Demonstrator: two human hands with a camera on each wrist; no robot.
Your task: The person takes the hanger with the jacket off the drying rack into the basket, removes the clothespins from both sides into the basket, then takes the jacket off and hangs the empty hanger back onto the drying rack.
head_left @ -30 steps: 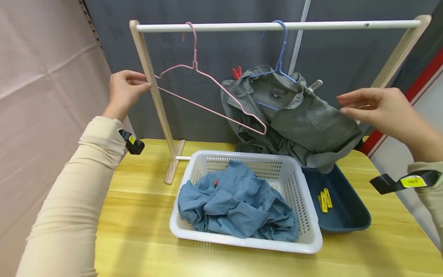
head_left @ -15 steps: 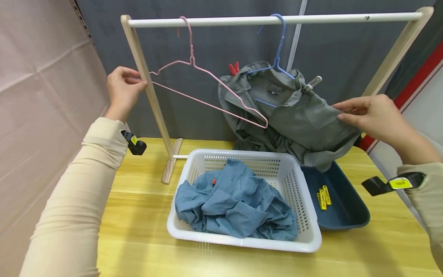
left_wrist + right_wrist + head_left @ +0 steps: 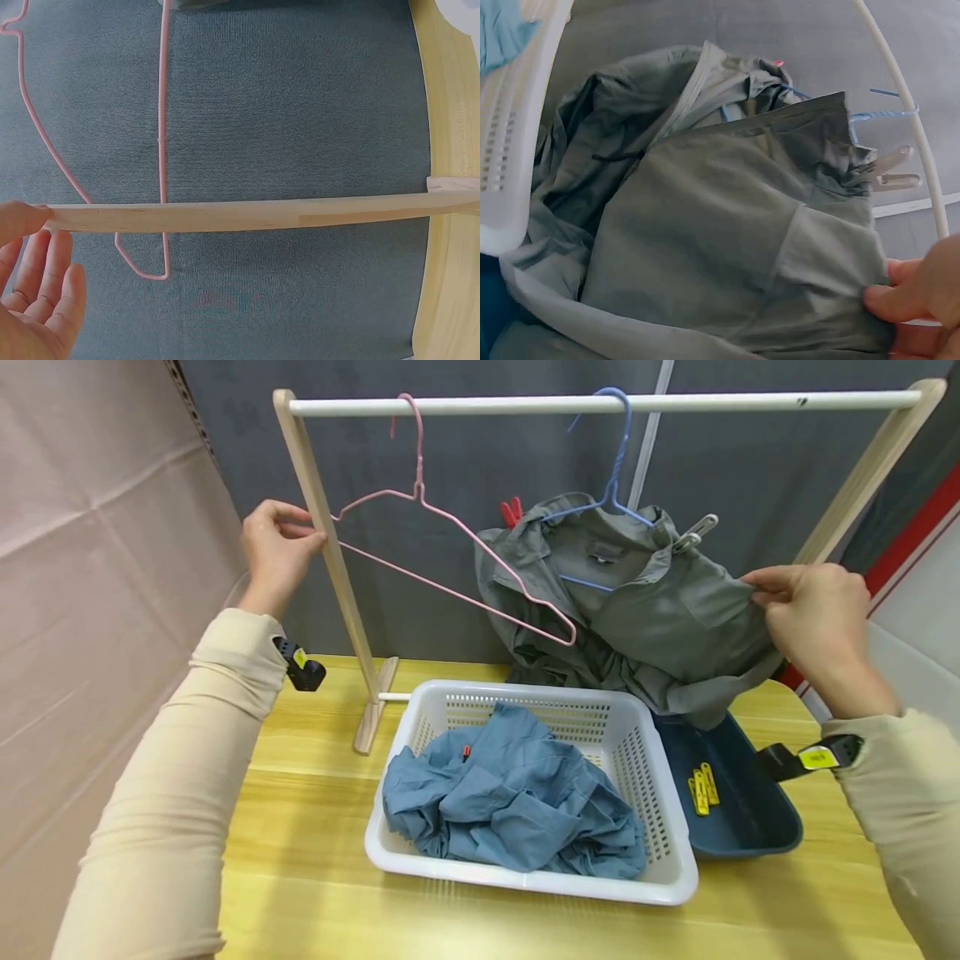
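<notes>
My left hand (image 3: 309, 532) grips the wooden upright post (image 3: 330, 560) of a clothes rack; the left wrist view shows the thumb (image 3: 19, 217) on the post (image 3: 262, 214). A bare pink wire hanger (image 3: 450, 560) hangs tilted from the white rail (image 3: 712, 400). A grey shirt (image 3: 652, 610) hangs on a blue hanger (image 3: 615, 460), bunched on the left. My right hand (image 3: 756, 590) pinches the shirt's right edge, seen close in the right wrist view (image 3: 896, 304). A red clip (image 3: 512, 514) and a clear clip (image 3: 693, 533) sit on the shirt's shoulders.
A white perforated basket (image 3: 663, 802) on the yellow wooden table (image 3: 300, 827) holds a crumpled blue garment (image 3: 517, 802). To its right a dark blue tray (image 3: 757, 827) holds yellow clips (image 3: 702, 789). A grey backdrop stands behind the rack, a pink cloth wall at left.
My right hand has moved in from open air to the grey shirt and now pinches its right edge. My left hand stays on the post.
</notes>
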